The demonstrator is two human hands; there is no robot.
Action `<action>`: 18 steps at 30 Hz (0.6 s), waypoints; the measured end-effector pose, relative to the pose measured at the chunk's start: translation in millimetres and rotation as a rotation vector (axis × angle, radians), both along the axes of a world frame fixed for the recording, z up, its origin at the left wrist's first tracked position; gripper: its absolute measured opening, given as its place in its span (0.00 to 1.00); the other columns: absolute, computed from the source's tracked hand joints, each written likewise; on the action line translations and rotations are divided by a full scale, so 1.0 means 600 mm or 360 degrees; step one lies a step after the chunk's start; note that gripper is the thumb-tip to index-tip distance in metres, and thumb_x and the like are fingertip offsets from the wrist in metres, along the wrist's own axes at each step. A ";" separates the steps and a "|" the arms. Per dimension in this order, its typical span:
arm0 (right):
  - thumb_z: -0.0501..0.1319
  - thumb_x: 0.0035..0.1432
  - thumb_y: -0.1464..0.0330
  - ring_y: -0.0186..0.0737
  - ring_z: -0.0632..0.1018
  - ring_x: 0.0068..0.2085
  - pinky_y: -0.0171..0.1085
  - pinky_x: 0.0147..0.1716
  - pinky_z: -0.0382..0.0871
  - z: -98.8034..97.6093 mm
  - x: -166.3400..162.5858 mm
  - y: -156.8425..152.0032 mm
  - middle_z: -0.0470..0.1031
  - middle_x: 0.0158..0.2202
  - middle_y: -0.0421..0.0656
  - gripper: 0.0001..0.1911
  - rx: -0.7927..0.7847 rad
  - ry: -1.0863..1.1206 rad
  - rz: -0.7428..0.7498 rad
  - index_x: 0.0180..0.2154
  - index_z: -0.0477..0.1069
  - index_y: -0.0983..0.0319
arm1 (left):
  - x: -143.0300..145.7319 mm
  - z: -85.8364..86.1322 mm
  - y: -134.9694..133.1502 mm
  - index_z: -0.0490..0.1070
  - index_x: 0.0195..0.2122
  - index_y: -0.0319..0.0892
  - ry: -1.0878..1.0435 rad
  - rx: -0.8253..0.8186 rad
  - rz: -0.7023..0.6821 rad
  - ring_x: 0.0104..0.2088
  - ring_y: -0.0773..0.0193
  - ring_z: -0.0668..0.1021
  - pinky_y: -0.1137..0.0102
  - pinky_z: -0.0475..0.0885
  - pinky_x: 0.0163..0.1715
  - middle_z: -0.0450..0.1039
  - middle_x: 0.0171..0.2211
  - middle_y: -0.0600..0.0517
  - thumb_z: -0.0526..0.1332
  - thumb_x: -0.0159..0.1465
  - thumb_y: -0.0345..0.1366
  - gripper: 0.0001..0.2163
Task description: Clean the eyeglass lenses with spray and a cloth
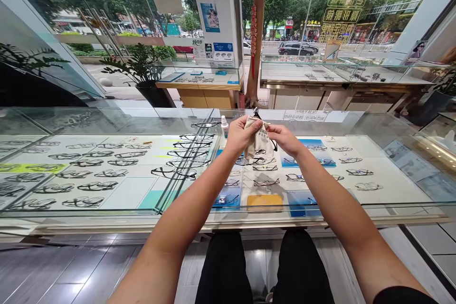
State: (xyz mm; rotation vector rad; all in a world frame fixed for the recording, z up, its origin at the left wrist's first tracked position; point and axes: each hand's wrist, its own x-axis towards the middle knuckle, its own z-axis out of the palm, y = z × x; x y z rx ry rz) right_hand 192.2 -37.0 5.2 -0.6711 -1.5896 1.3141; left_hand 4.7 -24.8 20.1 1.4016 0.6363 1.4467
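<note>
Above the glass counter, my left hand [239, 137] is closed on a cream cloth [258, 146] with dark print, thumb pressed on top. My right hand [285, 139] pinches the cloth's right side. Dark parts of a pair of glasses [256, 114] stick out past the cloth at the top and beside my right fingers; the rest is hidden by cloth and hands. Just left of my left hand stands a small white spray bottle [224, 127] on the glass.
The glass display counter [199, 222] holds rows of spectacles [98, 185], blue cards [308, 153] and a yellow case [264, 202] under its top. Further showcases [199, 78] and a potted plant [151, 85] stand by the window. My legs are close to the counter's front edge.
</note>
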 end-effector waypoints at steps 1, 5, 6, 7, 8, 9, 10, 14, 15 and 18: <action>0.77 0.55 0.52 0.40 0.74 0.40 0.41 0.48 0.69 0.001 0.000 0.000 0.79 0.36 0.40 0.19 0.0016 -0.0011 -0.0005 0.34 0.81 0.60 | 0.000 0.001 0.000 0.81 0.31 0.39 -0.0015 -0.0018 -0.0005 0.27 0.67 0.74 0.71 0.70 0.30 0.78 0.26 0.53 0.84 0.48 0.59 0.27; 0.76 0.54 0.53 0.40 0.72 0.39 0.40 0.47 0.68 0.005 0.000 0.000 0.76 0.34 0.39 0.19 0.0037 -0.0061 -0.0021 0.31 0.78 0.60 | 0.000 0.001 0.000 0.81 0.31 0.39 -0.0085 -0.0120 -0.0038 0.26 0.67 0.75 0.71 0.70 0.29 0.79 0.26 0.52 0.85 0.47 0.58 0.28; 0.76 0.53 0.53 0.39 0.72 0.39 0.40 0.46 0.67 0.006 0.000 0.000 0.75 0.34 0.39 0.19 0.0038 -0.0070 -0.0027 0.30 0.78 0.60 | 0.000 0.000 0.000 0.81 0.31 0.39 -0.0102 -0.0148 -0.0059 0.26 0.66 0.76 0.71 0.71 0.29 0.79 0.26 0.52 0.85 0.47 0.58 0.28; 0.76 0.53 0.53 0.39 0.71 0.39 0.40 0.45 0.66 0.006 0.000 0.000 0.75 0.34 0.39 0.19 0.0039 -0.0076 -0.0034 0.30 0.78 0.60 | 0.000 -0.001 0.001 0.81 0.32 0.39 -0.0120 -0.0174 -0.0082 0.26 0.66 0.77 0.71 0.71 0.29 0.80 0.26 0.52 0.85 0.48 0.58 0.28; 0.76 0.53 0.53 0.39 0.71 0.38 0.39 0.44 0.66 0.006 -0.001 0.000 0.74 0.33 0.39 0.19 0.0039 -0.0076 -0.0042 0.29 0.77 0.60 | -0.001 -0.002 0.002 0.81 0.33 0.39 -0.0139 -0.0200 -0.0111 0.26 0.66 0.77 0.71 0.72 0.29 0.81 0.27 0.51 0.85 0.48 0.57 0.28; 0.76 0.53 0.53 0.38 0.70 0.37 0.39 0.42 0.65 0.006 -0.001 0.000 0.73 0.33 0.38 0.19 0.0035 -0.0069 -0.0050 0.29 0.76 0.60 | -0.001 -0.002 0.003 0.81 0.34 0.38 -0.0159 -0.0224 -0.0143 0.26 0.65 0.78 0.71 0.73 0.30 0.82 0.28 0.51 0.85 0.48 0.57 0.28; 0.75 0.53 0.52 0.37 0.69 0.36 0.38 0.40 0.63 0.005 -0.002 0.000 0.72 0.32 0.38 0.19 0.0028 -0.0053 -0.0062 0.29 0.76 0.60 | -0.002 -0.003 0.004 0.82 0.35 0.38 -0.0182 -0.0246 -0.0176 0.27 0.65 0.79 0.70 0.74 0.31 0.83 0.29 0.50 0.85 0.48 0.56 0.28; 0.75 0.54 0.51 0.36 0.65 0.32 0.37 0.35 0.58 -0.001 -0.007 0.000 0.68 0.30 0.36 0.20 -0.0004 0.0030 -0.0129 0.29 0.74 0.59 | -0.005 -0.003 0.012 0.83 0.43 0.38 -0.0250 -0.0296 -0.0308 0.32 0.61 0.83 0.68 0.78 0.36 0.87 0.36 0.46 0.86 0.48 0.54 0.30; 0.75 0.53 0.52 0.36 0.65 0.32 0.37 0.34 0.57 -0.002 -0.008 0.000 0.68 0.29 0.36 0.20 -0.0012 0.0043 -0.0145 0.28 0.74 0.59 | -0.005 -0.004 0.014 0.83 0.46 0.38 -0.0251 -0.0306 -0.0344 0.34 0.59 0.85 0.67 0.79 0.38 0.87 0.38 0.45 0.86 0.48 0.53 0.31; 0.75 0.52 0.52 0.37 0.65 0.33 0.37 0.34 0.57 -0.002 -0.010 -0.001 0.68 0.29 0.37 0.20 -0.0035 0.0062 -0.0180 0.29 0.73 0.58 | -0.004 -0.005 0.016 0.83 0.49 0.37 -0.0234 -0.0341 -0.0424 0.37 0.58 0.86 0.66 0.80 0.41 0.87 0.41 0.44 0.86 0.49 0.51 0.32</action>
